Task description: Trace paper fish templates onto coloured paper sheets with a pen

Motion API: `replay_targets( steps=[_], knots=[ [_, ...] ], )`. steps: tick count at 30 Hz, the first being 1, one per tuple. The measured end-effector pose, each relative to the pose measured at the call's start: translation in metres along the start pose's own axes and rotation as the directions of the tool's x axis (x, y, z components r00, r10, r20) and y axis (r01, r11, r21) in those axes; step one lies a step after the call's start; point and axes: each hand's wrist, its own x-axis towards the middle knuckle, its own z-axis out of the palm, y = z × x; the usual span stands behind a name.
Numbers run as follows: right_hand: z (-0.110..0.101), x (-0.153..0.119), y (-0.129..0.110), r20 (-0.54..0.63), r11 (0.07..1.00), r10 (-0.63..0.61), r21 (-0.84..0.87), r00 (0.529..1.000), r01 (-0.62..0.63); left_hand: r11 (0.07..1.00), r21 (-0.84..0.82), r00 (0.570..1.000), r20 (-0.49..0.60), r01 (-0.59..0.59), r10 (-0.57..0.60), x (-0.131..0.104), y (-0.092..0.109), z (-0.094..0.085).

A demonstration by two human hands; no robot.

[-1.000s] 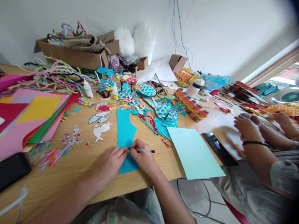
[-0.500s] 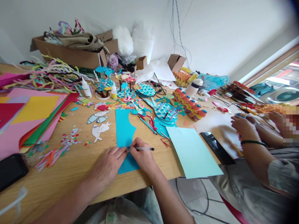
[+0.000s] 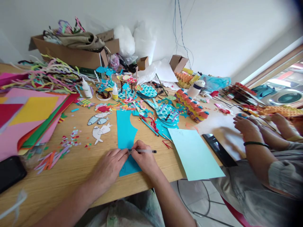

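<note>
A blue sheet of paper (image 3: 125, 127) with one curved cut edge lies at the table's front. My right hand (image 3: 142, 156) is closed round a pen (image 3: 146, 151), whose tip meets the middle of the sheet. My left hand (image 3: 111, 162) rests flat on the sheet's left edge, its fingertips close to the pen tip. Small marks are drawn near the sheet's lower end. White and pale blue fish cutouts (image 3: 101, 131) lie to the left, and a pale green sheet (image 3: 197, 154) lies to the right.
Coloured paper (image 3: 35, 110) and a black phone (image 3: 11, 173) lie at left. Glue bottles (image 3: 87, 89), pipe cleaners and paper crafts fill the back, before a cardboard box (image 3: 68, 53). At right, another person's hands (image 3: 251, 129) are near a dark phone (image 3: 219, 149).
My hands and the pen show almost no movement. The view has shifted slightly.
</note>
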Motion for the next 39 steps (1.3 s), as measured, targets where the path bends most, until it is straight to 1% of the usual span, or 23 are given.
replay_targets(
  steps=[4,16,19,23,32,39],
  knots=[
    [0.0012,0.0015,0.0003,-0.009,1.000,0.005,-0.026,1.000,-0.005,1.000,0.001,1.000,0.007,-0.003,0.003,-0.0009,0.0002,0.0015],
    [0.0043,0.0028,0.0008,-0.063,1.000,-0.012,-0.019,0.998,0.011,1.000,0.014,1.000,0.006,-0.008,0.008,-0.0012,0.0010,0.0014],
    [0.0046,0.0028,0.0003,-0.062,1.000,-0.014,-0.013,0.998,0.013,1.000,0.007,1.000,0.001,0.000,0.000,-0.0021,0.0004,0.0036],
    [0.0043,0.0037,-0.0013,-0.052,1.000,0.018,-0.006,0.999,-0.018,1.000,0.022,1.000,0.007,0.000,0.000,-0.0032,-0.0004,0.0060],
    [0.0035,0.0039,-0.0023,-0.048,0.998,0.038,-0.039,0.998,-0.040,0.998,0.054,1.000,0.016,-0.012,0.011,-0.0011,0.0030,-0.0008],
    [0.0018,0.0062,-0.0044,-0.011,0.997,0.044,-0.058,0.999,-0.045,0.999,0.053,1.000,0.010,-0.007,0.006,-0.0028,0.0023,0.0017]
  ],
)
